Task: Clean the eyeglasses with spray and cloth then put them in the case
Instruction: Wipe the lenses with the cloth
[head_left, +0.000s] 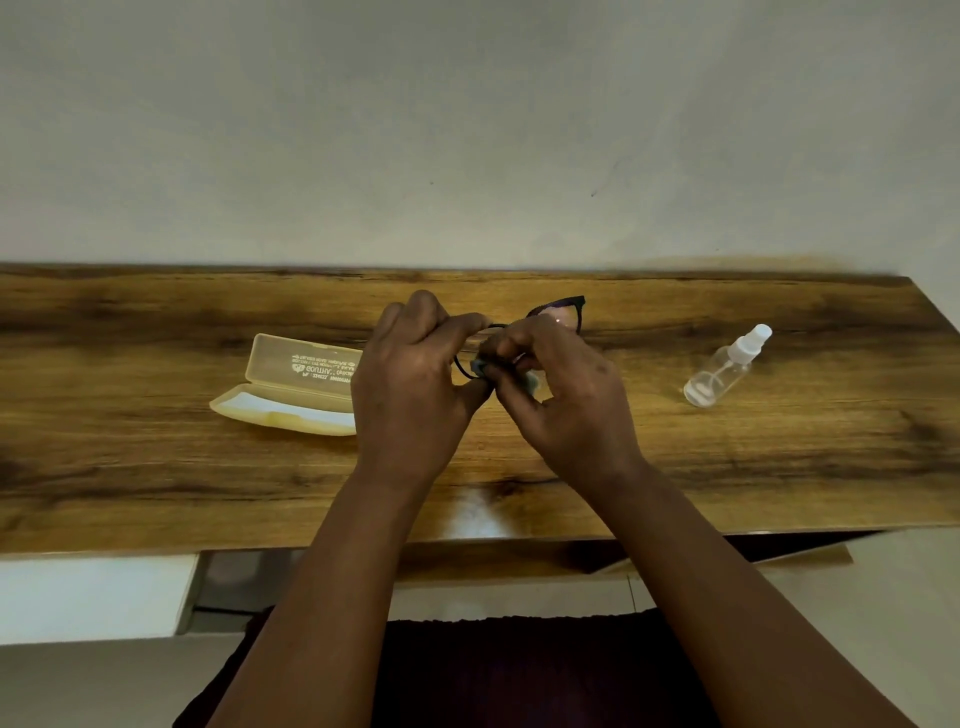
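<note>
Both-handed grip on eyeglasses and cloth

Most of the black-framed eyeglasses is hidden behind both hands; only one lens rim shows. The small grey cleaning cloth is largely buried in their grip. Left of the eyeglasses, the pale yellow plastic case carries unreadably small lettering.

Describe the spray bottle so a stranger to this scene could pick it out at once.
Start at the long wooden table against the pale wall. Look to the right of both hands, towards the table's right end: the spray bottle lies on its side alone. It is small and clear with a white nozzle, unlike the open yellowish case on the left.
</note>
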